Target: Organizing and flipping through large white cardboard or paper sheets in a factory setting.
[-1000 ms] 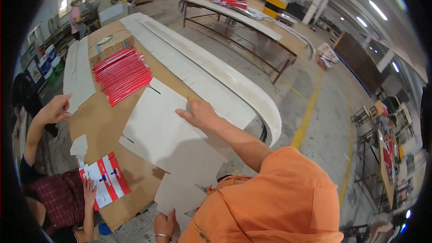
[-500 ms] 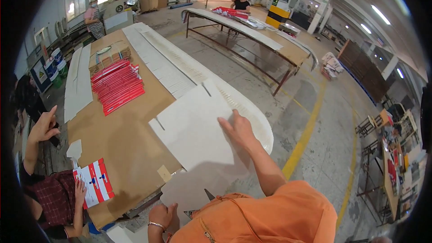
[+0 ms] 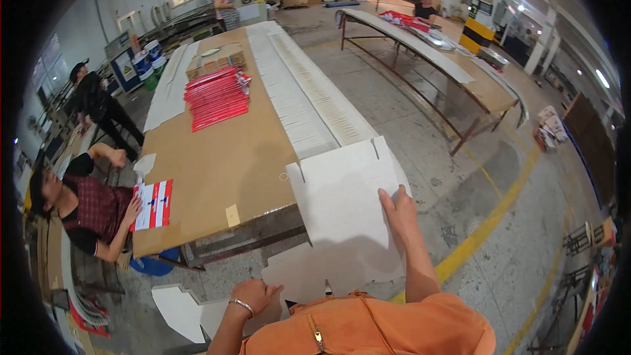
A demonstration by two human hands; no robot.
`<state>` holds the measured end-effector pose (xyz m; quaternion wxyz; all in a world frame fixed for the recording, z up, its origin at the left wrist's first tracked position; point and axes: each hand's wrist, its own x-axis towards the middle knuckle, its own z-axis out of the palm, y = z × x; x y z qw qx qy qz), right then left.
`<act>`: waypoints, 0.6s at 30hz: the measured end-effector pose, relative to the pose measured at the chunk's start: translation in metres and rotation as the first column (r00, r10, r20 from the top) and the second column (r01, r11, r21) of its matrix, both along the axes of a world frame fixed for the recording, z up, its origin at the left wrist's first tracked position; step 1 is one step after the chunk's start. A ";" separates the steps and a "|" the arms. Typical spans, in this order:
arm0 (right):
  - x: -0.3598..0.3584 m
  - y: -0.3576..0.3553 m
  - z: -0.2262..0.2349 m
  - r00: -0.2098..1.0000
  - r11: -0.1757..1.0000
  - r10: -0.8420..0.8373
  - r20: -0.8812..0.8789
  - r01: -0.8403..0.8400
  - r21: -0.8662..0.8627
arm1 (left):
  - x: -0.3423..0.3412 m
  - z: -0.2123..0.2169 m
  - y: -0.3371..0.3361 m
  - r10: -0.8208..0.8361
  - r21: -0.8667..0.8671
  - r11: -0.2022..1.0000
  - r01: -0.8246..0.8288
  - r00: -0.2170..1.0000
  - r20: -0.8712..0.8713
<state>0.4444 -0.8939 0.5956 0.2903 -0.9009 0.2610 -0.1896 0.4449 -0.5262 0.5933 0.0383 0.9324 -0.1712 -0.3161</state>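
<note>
Both hands clamped on white cardboard sheet [image 3: 348, 204], held just off near right corner of brown-topped table [image 3: 263, 151]. Right hand [image 3: 399, 212] grips sheet's right edge, thumb on upper face. Left hand [image 3: 257, 296], fingers curled, pinches lower left flap, nearer wearer than table edge. White panel [image 3: 181, 312] below table's near edge; cannot tell whether joined to sheet. On table: red stack [image 3: 217, 98] farther back; co-worker's hand [image 3: 133, 212] on red-and-white piece [image 3: 154, 204], near left corner.
</note>
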 end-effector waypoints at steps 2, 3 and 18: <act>-0.013 -0.012 -0.007 0.999 1.000 0.012 0.039 -0.013 0.013 | -0.017 0.007 -0.007 0.029 0.008 1.000 -0.029 1.000 -0.002; -0.019 -0.017 -0.011 0.997 1.000 0.008 0.074 -0.009 0.023 | -0.025 0.009 -0.009 0.041 0.010 0.999 -0.041 0.999 -0.007; -0.217 -0.027 0.014 0.979 0.980 -0.197 0.058 0.197 0.004 | -0.127 -0.012 -0.038 -0.252 -0.109 0.965 0.240 0.961 -0.113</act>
